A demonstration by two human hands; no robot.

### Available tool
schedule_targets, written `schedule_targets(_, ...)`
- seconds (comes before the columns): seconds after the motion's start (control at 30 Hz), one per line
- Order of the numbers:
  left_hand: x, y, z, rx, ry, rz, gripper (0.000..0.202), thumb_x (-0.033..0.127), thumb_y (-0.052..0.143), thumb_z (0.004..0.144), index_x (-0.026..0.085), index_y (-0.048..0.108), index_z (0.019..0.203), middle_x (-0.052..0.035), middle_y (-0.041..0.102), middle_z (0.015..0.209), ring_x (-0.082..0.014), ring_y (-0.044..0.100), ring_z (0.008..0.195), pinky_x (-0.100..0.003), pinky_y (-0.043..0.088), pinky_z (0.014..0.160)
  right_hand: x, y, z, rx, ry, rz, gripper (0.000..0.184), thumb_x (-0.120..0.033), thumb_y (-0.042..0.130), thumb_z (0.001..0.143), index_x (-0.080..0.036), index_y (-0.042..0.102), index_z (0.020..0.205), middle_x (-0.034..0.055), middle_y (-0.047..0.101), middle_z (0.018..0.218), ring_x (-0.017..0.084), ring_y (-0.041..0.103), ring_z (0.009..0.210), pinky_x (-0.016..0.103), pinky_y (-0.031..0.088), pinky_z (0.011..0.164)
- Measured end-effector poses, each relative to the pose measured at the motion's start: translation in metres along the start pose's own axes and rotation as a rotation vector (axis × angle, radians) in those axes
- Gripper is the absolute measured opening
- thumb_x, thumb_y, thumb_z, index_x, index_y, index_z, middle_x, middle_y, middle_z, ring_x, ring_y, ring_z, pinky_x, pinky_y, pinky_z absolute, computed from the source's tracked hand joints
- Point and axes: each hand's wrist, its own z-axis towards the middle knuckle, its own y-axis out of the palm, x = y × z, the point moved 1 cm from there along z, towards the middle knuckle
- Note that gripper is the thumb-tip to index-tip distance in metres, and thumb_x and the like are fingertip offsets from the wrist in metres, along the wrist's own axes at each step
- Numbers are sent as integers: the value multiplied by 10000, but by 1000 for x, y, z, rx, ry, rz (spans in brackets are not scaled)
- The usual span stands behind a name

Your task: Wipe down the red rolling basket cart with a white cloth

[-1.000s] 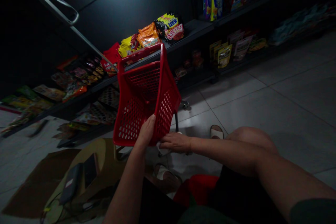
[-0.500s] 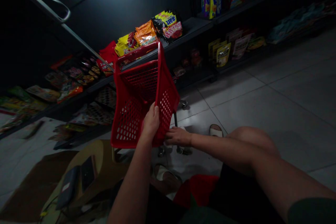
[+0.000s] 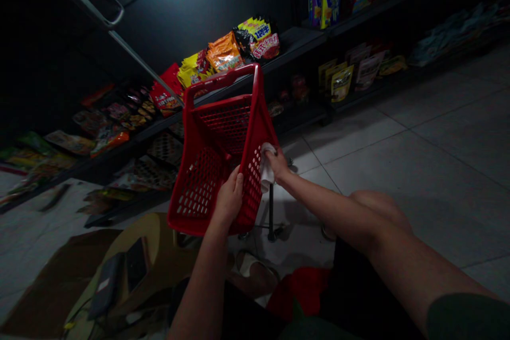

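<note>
- Red plastic shopping basket (image 3: pixel 198 187): held up before the person, long axis tilted from lap toward the shelves, open side facing the camera, no readable brand.
- Left hand (image 3: pixel 230 196): fingers spread, gripping the mesh wall.
- Right hand (image 3: pixel 275 164): pinches white cloth (image 3: pixel 266 170) against the basket's right rim.
- Snack packets (image 3: pixel 225 53) on black shelf (image 3: pixel 295 42) beyond, writing too small to read; tiled floor (image 3: pixel 350 154) lies open to the right.

Red shopping basket (image 3: pixel 223 78) — walls patterned with rows of oblong holes — and white cloth (image 3: pixel 266 167).
</note>
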Motion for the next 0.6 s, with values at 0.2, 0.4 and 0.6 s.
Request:
schedule_targets(0.2,-2,5,3,-28,44,-92,530,472,330,990,184,517,1393,-79,573,1420,-202,512,1329,-352,358,1144,3,6,-74,-244,-383,-112,251,-200,564,764,-201,618,1009,64,587,1055,217,543,1031,380,446,966)
schedule_targets(0.4,-3,-2,-10,-63,20,-94,526,472,352,985,191,522,1396,-70,550,1446,-197,469,1368,-355,308,1179,-21,-23,8,20,-280,5,282,-184,566,728,-183,656,995,54,606,1050,197,568,999,357,450,954)
schedule_targets(0.6,-12,-12,-26,-105,-11,-124,539,499,364,975,190,537,1381,-68,540,1457,-198,442,1391,-366,297,1190,-33,-17,-9,43,-313,-32,337,-218,542,763,-156,608,1088,86,580,1092,226,539,1024,399,435,974)
